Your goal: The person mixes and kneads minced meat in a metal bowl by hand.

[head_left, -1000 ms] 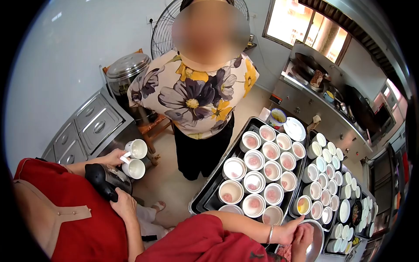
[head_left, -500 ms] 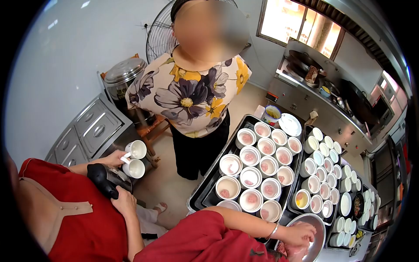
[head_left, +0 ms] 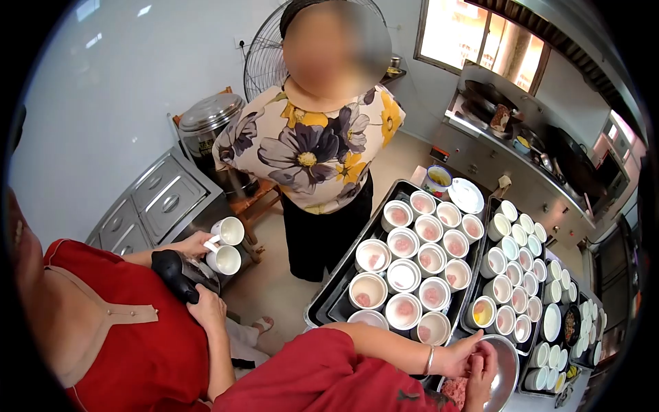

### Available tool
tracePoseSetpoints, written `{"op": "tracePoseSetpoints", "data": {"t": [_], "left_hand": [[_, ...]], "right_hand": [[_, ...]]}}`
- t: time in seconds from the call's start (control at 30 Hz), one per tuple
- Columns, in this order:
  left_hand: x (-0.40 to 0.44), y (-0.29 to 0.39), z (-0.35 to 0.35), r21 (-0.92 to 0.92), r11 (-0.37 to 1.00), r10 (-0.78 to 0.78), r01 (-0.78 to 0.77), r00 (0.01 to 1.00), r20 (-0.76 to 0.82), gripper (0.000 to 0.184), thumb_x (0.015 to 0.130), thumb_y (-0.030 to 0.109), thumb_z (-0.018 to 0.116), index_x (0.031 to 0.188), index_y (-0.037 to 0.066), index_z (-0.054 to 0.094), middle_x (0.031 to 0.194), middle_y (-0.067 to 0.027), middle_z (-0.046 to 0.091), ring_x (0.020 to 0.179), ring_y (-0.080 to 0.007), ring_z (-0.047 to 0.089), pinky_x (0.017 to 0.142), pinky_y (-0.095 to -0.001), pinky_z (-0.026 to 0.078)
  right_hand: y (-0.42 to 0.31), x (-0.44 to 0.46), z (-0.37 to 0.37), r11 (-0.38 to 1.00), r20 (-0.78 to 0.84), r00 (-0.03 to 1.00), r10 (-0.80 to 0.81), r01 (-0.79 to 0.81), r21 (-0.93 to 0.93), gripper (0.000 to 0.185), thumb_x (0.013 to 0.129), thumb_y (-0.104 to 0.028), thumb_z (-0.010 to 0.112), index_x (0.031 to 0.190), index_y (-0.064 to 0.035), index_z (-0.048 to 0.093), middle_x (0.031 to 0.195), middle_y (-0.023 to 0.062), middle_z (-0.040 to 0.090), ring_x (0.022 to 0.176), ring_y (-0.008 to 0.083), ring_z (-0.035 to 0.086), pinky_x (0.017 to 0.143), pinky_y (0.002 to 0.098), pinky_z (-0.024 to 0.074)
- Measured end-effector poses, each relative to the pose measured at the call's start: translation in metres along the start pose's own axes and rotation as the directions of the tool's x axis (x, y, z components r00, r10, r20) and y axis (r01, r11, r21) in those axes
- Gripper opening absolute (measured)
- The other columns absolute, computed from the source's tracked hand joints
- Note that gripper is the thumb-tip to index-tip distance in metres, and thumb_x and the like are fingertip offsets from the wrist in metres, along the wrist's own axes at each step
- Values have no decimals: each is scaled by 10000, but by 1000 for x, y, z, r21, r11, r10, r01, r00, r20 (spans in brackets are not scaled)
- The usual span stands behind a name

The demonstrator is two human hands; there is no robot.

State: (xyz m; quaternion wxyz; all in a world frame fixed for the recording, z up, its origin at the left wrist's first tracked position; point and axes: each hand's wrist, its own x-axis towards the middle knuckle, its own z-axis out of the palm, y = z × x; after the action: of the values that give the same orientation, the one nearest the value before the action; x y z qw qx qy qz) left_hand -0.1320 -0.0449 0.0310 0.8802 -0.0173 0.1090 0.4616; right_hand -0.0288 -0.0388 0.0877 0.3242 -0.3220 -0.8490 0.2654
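Observation:
Over the metal bowl (head_left: pixel 506 371), my left hand (head_left: pixel 458 358), with a bracelet at the wrist, meets my right hand (head_left: pixel 482 376). The fingers of both are curled and pressed together. Whatever lies between them is hidden. Pink minced meat (head_left: pixel 454 390) shows in the bowl beside my right hand. Just beyond is a black tray (head_left: pixel 328 310) packed with white cups (head_left: pixel 403 311), most with a lump of pink meat inside.
A person in red (head_left: pixel 147 336) at left holds a black-handled kettle (head_left: pixel 180 275) and two white mugs (head_left: pixel 224 259). Another person, in a floral top (head_left: pixel 305 154), stands opposite. More cup-filled trays (head_left: pixel 473 329), a white plate (head_left: pixel 467 196) and a stove (head_left: pixel 515 161) lie to the right.
My hands have come up from low in the bowl and now touch each other above it. The view has shifted slightly, and more of the minced meat shows.

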Motion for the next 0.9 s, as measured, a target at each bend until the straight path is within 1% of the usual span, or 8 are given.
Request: {"op": "tracePoseSetpoints", "data": {"t": [0.13, 0.3, 0.43, 0.53, 0.6, 0.67, 0.77, 0.9], "left_hand": [[9, 4, -16, 84, 974, 210, -209, 978, -11, 348, 827, 427, 426, 940, 98, 446, 721, -23, 512, 669, -133, 497, 625, -245, 412], [-25, 16, 31, 711, 580, 404, -398, 898, 174, 165, 829, 202, 432, 870, 46, 467, 694, -21, 516, 631, -92, 491, 558, -202, 396], [-21, 2, 11, 593, -736, 368, -326, 543, 755, 238, 650, 122, 524, 871, 35, 511, 1092, -159, 405, 1102, -315, 302, 904, -441, 227], [-35, 22, 32, 828, -381, 622, -412, 548, 559, 305, 785, 276, 487, 987, 46, 491, 1128, -224, 420, 993, -276, 454, 825, -396, 375], [-34, 28, 30, 729, 454, 635, -511, 760, 137, 330, 823, 381, 405, 899, 68, 476, 744, -108, 467, 586, -183, 470, 490, -314, 375], [-25, 40, 12, 389, 867, 321, -310, 946, 38, 463, 797, 552, 337, 827, 103, 443, 552, -23, 433, 464, -146, 482, 412, -313, 393], [-21, 29, -3, 26, 966, 258, -257, 956, -139, 542, 744, 639, 339, 828, 117, 461, 600, -27, 464, 602, -150, 502, 561, -342, 405], [-29, 34, -3, 7, 935, 352, -354, 927, -131, 538, 750, 631, 336, 819, 114, 471, 609, -30, 477, 604, -153, 504, 566, -339, 408]], "right_hand": [[28, -4, 7, 772, -198, 899, 390, -203, 602, 381, 870, -294, 366, 1092, 3, 453, 1045, 103, 494, 971, 187, 465, 844, 311, 347], [35, 1, 19, -291, 472, 658, 587, -372, 881, 348, 870, -275, 381, 1073, -4, 462, 971, 81, 504, 876, 159, 467, 765, 279, 355], [42, -1, 24, -415, 616, 643, 454, -459, 785, 324, 867, -255, 394, 1050, 0, 474, 885, 68, 514, 766, 145, 467, 668, 249, 367], [44, 5, 21, -406, 667, 703, 249, -549, 730, 306, 864, -241, 404, 1033, 2, 483, 821, 59, 521, 684, 134, 466, 595, 226, 377], [43, 16, 20, -273, 633, 763, 130, -586, 763, 294, 863, -231, 410, 1022, 4, 490, 778, 53, 526, 630, 126, 466, 546, 211, 383], [-30, 37, 15, 390, 301, 789, 535, -548, 740, 248, 867, -246, 417, 872, -27, 534, 665, 30, 507, 554, 88, 435, 489, 173, 335], [-6, 37, 24, 955, 87, 996, 33, -57, 292, 217, 852, -189, 450, 929, -6, 539, 780, 99, 547, 694, 168, 515, 612, 251, 417], [-12, 34, 29, 961, 101, 962, -255, 241, 136, 281, 842, -148, 462, 1080, 0, 478, 976, 134, 538, 872, 212, 515, 765, 295, 411]]}}
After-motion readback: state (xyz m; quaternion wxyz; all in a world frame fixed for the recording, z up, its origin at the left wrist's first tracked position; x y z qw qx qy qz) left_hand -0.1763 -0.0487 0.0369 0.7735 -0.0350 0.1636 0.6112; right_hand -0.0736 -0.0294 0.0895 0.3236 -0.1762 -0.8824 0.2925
